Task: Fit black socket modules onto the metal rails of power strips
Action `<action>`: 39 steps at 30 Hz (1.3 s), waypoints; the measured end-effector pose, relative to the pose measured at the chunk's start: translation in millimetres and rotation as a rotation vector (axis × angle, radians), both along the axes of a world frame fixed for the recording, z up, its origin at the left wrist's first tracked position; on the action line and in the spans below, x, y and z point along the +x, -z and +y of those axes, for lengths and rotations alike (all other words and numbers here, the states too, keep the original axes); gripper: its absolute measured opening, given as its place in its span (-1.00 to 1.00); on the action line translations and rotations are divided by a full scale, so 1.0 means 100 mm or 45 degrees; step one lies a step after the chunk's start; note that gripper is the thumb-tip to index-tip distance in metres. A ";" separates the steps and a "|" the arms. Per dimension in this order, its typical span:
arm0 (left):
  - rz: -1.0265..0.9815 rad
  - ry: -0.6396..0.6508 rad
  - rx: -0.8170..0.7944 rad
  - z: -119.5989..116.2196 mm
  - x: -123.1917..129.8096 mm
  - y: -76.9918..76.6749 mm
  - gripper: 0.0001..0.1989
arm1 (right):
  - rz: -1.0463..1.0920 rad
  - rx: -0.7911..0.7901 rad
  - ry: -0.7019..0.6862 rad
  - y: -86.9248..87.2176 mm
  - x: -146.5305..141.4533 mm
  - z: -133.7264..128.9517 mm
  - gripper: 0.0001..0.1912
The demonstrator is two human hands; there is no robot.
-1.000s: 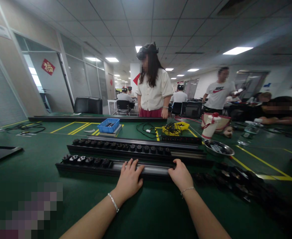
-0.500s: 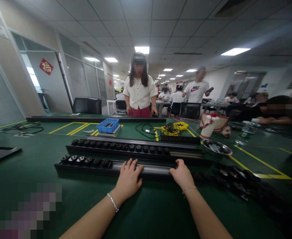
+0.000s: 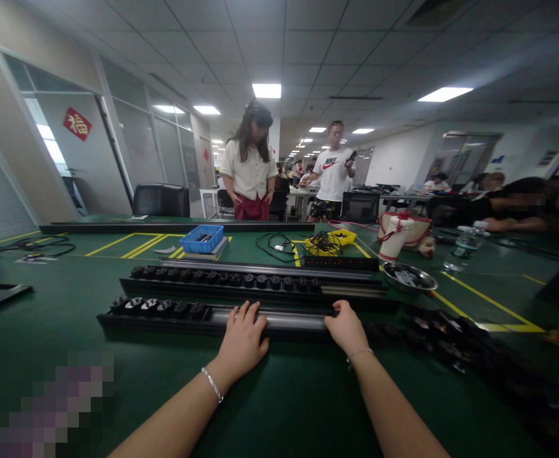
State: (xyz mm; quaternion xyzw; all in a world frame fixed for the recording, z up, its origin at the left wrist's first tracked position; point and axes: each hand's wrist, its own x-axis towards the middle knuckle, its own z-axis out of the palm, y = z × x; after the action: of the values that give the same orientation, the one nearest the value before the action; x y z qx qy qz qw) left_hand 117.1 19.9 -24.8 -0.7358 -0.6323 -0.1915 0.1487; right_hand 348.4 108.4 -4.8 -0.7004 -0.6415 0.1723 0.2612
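Observation:
A long black rail [image 3: 289, 321] with a shiny inner channel lies across the table in front of me. Round black socket modules [image 3: 181, 310], two of them with white parts, fill its left portion. My left hand [image 3: 243, 334] rests over the rail's middle, fingers spread. Toward the rail's right end, my right hand [image 3: 346, 329] grips it with thumb and curled fingers; its fingertips are partly hidden. Just behind, parallel to it, lies a second black rail [image 3: 355, 291] holding a row of similar socket modules.
A heap of black modules [image 3: 451, 346] spreads at right. Farther back are a metal bowl [image 3: 411, 278], blue bin [image 3: 203, 238], yellow tray [image 3: 343, 238], cables, white cup [image 3: 396, 236] and water bottle [image 3: 463, 248]. Two people stand beyond the table.
My view has shifted slightly, while both hands keep their places on the rail. The person opposite has turned and leaned to the left; the person with a phone has moved left.

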 end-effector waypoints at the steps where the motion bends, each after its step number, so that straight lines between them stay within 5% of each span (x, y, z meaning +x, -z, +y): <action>1: 0.001 0.001 0.003 0.00 0.00 0.00 -0.75 | 0.002 -0.002 0.002 0.00 0.01 0.00 -0.62; 39: -0.012 -0.003 0.021 0.02 -0.01 0.02 -0.77 | -0.031 -0.087 0.084 -0.07 0.14 0.03 -0.69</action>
State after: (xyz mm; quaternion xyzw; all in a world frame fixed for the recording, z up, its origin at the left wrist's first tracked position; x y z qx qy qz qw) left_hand 116.6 21.5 -26.8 -0.7330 -0.6321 -0.2000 0.1522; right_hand 362.3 111.5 2.0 -0.7318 -0.6148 0.1768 0.2349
